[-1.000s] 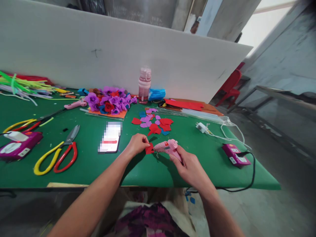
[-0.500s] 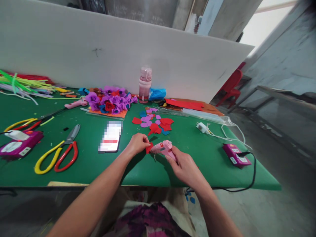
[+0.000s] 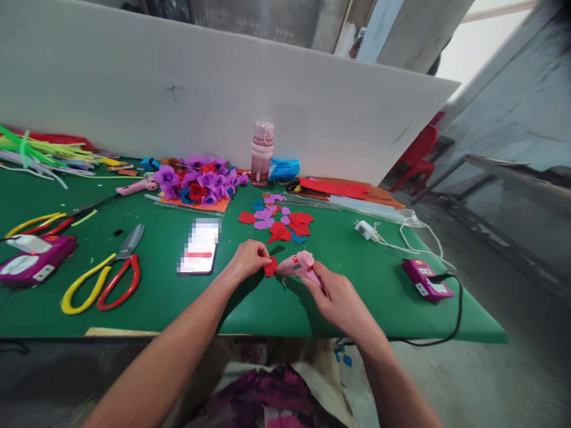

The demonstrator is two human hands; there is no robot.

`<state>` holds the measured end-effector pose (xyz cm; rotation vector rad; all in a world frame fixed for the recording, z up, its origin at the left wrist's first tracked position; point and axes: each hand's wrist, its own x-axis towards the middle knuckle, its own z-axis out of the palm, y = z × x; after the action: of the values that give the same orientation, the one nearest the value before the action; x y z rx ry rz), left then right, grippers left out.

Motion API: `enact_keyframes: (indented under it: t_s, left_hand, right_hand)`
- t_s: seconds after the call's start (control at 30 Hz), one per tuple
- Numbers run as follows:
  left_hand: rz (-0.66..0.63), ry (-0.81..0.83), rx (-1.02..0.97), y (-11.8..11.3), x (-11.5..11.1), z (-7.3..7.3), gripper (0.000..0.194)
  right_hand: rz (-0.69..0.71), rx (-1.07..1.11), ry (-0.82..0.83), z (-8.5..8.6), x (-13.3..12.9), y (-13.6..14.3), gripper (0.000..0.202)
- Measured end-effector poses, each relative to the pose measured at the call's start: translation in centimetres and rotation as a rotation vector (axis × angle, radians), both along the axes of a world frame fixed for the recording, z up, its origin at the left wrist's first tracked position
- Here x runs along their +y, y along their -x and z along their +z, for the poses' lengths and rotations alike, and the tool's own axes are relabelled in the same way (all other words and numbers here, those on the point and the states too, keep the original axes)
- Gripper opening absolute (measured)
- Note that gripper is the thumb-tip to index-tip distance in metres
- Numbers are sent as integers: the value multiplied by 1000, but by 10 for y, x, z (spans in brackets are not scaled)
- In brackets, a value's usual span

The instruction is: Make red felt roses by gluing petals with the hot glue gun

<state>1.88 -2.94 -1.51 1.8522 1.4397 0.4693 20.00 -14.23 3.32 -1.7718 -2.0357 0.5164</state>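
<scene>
Between the fingertips of my left hand [image 3: 250,260] is a small red petal-shaped piece [image 3: 270,267], pinched at its left side. My right hand [image 3: 333,296] is wrapped round the handle of a pink glue gun [image 3: 298,265]. The gun's nozzle points left, close beside the red piece; whether the two touch I cannot tell. Just beyond both hands lie loose cut petals in red [image 3: 301,223], purple [image 3: 264,224] and blue [image 3: 298,238]. A lit phone [image 3: 198,246] rests to the left of my left hand.
Scissors [image 3: 120,264] with yellow and red handles lie at left, near a purple power strip [image 3: 38,261]. Finished paper flowers [image 3: 198,181] and a pink bottle [image 3: 262,153] stand at the back. A second purple power strip [image 3: 427,281], a white charger [image 3: 366,230] and cables are at right.
My right hand and the glue gun have shifted slightly to the right, drawing the nozzle back from the red piece. More of that piece shows now. My left hand stays nearly still.
</scene>
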Motion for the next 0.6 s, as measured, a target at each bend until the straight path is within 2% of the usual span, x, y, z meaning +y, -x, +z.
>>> enact_keyframes:
  t_s: [0.33,0.6]
  left_hand:
    - [8,2,5,0,-1,0,6]
    - [4,-3,4,1,-1,1,6]
  right_hand:
    - [-44,-19,-8,-1,0,-6,20]
    - [-67,98,-21,0,-1,-11,22]
